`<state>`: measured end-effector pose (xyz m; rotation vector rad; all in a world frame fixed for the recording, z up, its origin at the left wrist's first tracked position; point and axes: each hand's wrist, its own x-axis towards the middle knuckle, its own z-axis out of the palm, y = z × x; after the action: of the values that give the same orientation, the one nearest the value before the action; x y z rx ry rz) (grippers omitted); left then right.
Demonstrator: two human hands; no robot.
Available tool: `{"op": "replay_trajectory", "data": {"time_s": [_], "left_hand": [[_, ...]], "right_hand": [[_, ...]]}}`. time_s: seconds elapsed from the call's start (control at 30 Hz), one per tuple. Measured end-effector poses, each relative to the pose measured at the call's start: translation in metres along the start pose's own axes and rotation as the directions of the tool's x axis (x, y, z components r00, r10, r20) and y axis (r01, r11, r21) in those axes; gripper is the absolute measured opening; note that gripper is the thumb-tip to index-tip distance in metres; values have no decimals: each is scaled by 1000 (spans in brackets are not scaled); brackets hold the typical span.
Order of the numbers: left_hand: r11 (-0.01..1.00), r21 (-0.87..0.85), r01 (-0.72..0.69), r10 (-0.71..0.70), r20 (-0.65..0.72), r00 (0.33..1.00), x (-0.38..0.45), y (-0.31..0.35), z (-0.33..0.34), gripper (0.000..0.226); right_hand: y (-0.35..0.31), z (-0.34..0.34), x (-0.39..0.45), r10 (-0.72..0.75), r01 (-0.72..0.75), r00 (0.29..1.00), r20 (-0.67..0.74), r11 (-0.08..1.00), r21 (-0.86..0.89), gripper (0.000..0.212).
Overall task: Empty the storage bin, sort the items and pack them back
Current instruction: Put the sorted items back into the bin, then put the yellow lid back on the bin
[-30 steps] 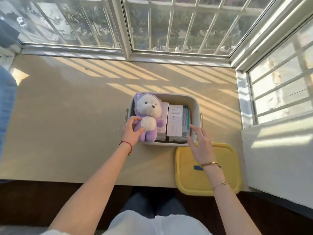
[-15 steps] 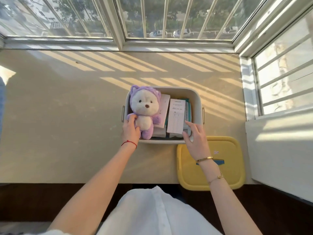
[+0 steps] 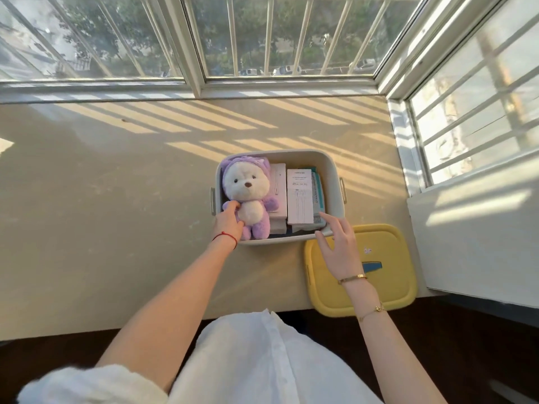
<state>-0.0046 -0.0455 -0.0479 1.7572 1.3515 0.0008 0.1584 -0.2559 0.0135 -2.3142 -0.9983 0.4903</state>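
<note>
A white storage bin stands on the beige ledge. Inside its left half lies a purple and white plush bear, face up. My left hand grips the bear at its near side, by its arm and belly. To the right of the bear lie a pale box and a white box, on top of a teal box. My right hand hovers with fingers spread at the bin's near right rim, its fingertips near the white box's corner; it holds nothing.
The bin's yellow lid lies flat on the ledge, near right of the bin, under my right wrist. Barred windows close the far side and the right. A white wall block stands at right. The ledge stretches wide to the left.
My left hand has shifted a little on the bear, which has settled lower into the bin. My right hand has drawn back from the white box to the bin's near rim.
</note>
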Motion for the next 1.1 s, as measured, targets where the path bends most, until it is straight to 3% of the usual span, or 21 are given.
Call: {"op": "replay_trajectory", "data": {"time_s": [0.13, 0.37, 0.7, 0.97, 1.1], "left_hand": [[999, 30, -45, 44, 21, 999, -1, -7, -1, 41], [977, -16, -212, 209, -101, 973, -26, -14, -9, 43], [867, 137, -478, 497, -212, 841, -118, 3, -9, 40], [861, 197, -470, 507, -235, 829, -168, 7, 60, 37], [898, 199, -392, 435, -280, 856, -184, 25, 111, 30]], "right_hand": [[0, -2, -16, 22, -22, 999, -38, 1000, -16, 40], [-5, -11, -38, 32, -34, 994, -105, 999, -19, 41], [29, -37, -86, 80, -84, 984, -158, 996, -14, 41], [126, -85, -119, 174, -188, 974, -146, 978, -87, 41], [185, -111, -113, 229, -243, 966, -119, 961, -128, 41]]}}
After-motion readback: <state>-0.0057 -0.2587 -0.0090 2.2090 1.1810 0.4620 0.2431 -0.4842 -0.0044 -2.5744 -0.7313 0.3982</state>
